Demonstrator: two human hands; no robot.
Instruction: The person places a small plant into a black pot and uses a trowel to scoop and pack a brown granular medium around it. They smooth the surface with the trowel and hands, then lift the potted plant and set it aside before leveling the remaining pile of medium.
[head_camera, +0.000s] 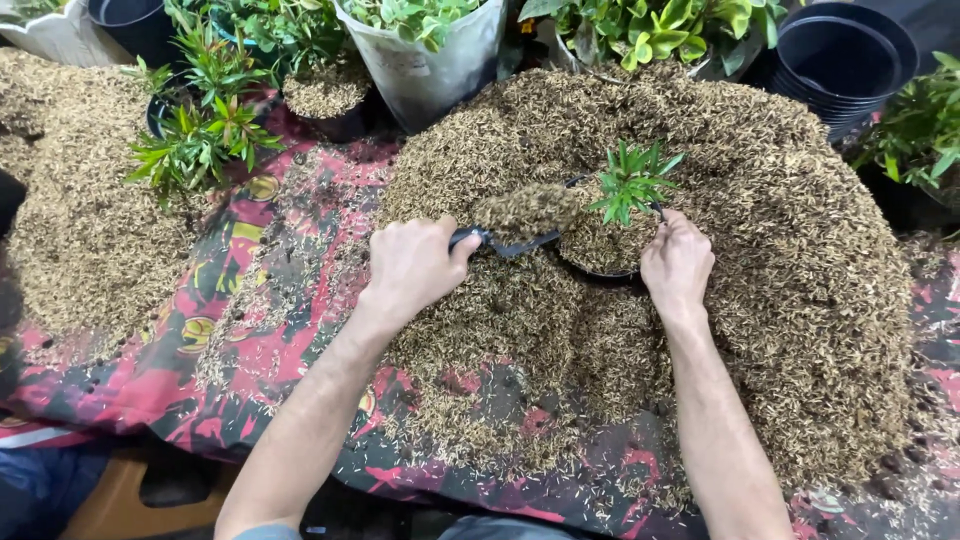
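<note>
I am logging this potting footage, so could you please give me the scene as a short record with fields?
Left hand: left hand grips a dark scoop heaped with husk mix
Right hand: right hand steadies the small black pot
Pot contents: green seedling, upright, husk mix around it
Surface: red patterned sheet under a large husk pile
Behind: potted plants, stacked empty black pots
</note>
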